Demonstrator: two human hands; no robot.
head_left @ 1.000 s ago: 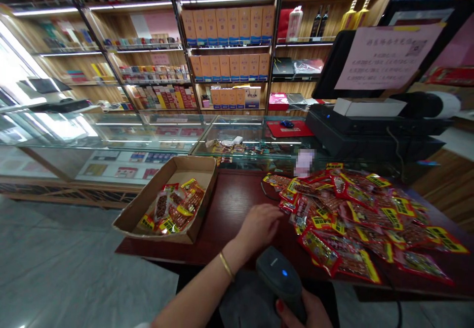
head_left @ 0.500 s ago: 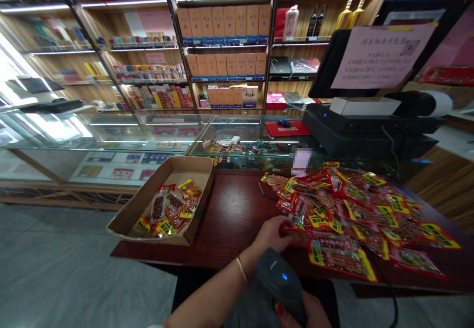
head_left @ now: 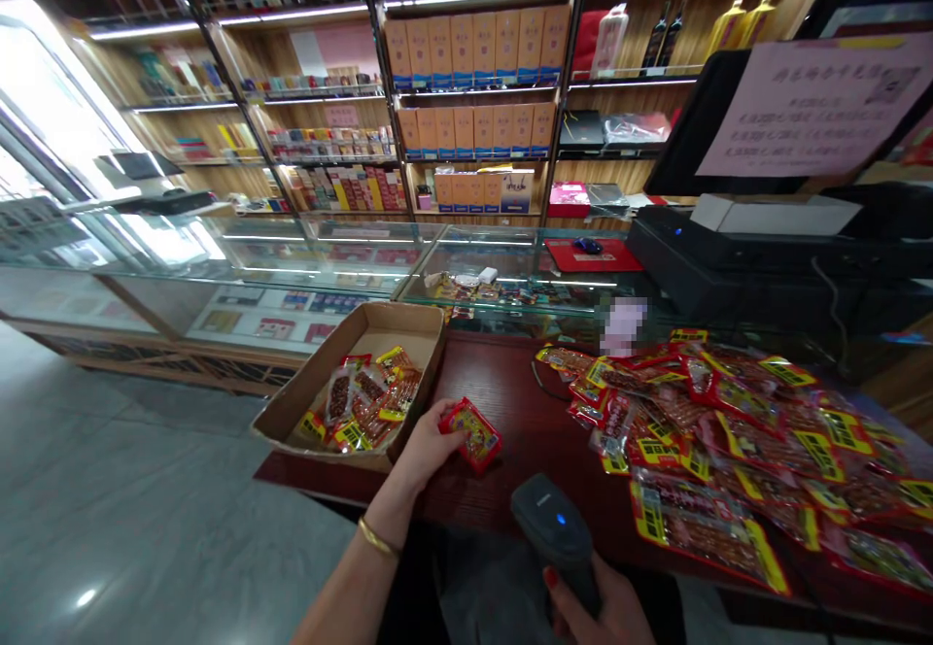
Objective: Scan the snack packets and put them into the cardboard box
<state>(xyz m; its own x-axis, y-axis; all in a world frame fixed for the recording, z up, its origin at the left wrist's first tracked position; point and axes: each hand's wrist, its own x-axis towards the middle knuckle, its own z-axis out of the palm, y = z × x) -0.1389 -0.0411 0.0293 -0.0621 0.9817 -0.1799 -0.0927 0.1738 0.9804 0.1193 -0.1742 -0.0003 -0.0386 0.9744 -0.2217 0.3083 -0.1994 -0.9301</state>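
My left hand [head_left: 427, 451] holds a red and yellow snack packet [head_left: 472, 432] just above the dark wooden table [head_left: 510, 402], close to the right wall of an open cardboard box [head_left: 419, 354]. Inside the box lie several similar packets [head_left: 368, 400]. My right hand [head_left: 604, 611] grips a black handheld barcode scanner [head_left: 558, 533] with a blue light, low at the table's near edge. Spread over the table's right side is a heap of snack packets [head_left: 729, 431].
Behind the table stands a black till with a monitor [head_left: 729, 247] and a paper notice [head_left: 816, 111]. A glass display counter [head_left: 328, 256] runs across the middle. Shelves with boxes and bottles [head_left: 473, 72] fill the back wall. Grey tiled floor [head_left: 131, 509] lies to the left.
My left hand took a packet from the heap's edge and carried it left, toward the cardboard box. The scanner hand stayed about where it was.
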